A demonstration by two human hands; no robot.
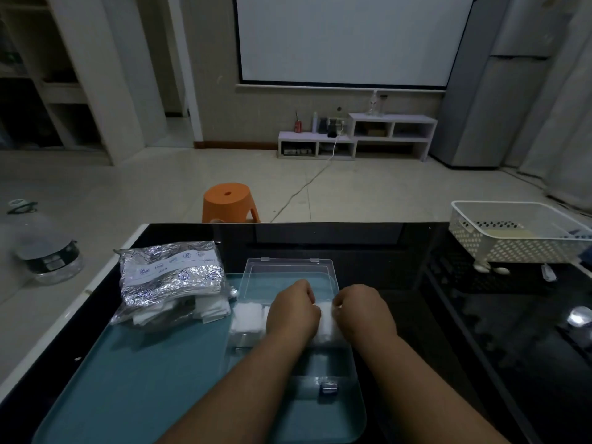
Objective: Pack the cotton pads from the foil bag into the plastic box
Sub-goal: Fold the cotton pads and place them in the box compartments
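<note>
A crinkled silver foil bag (171, 277) lies at the left of a teal mat, with white cotton pads (211, 307) spilling from its open end. The clear plastic box (237, 347) sits in the middle, its lid (290, 274) tipped open away from me. White cotton pads (248, 318) fill the far row inside the box. My left hand (293, 312) and my right hand (362, 310) are both inside the box, fingers curled down on a stack of cotton pads (326, 325) between them.
The teal mat (144, 379) lies on a black glass table. A white perforated basket (512, 235) stands at the far right. A small metal clip (330, 387) is at the box's near edge. An orange stool (229, 201) stands beyond the table and a water jug (45, 248) on the floor.
</note>
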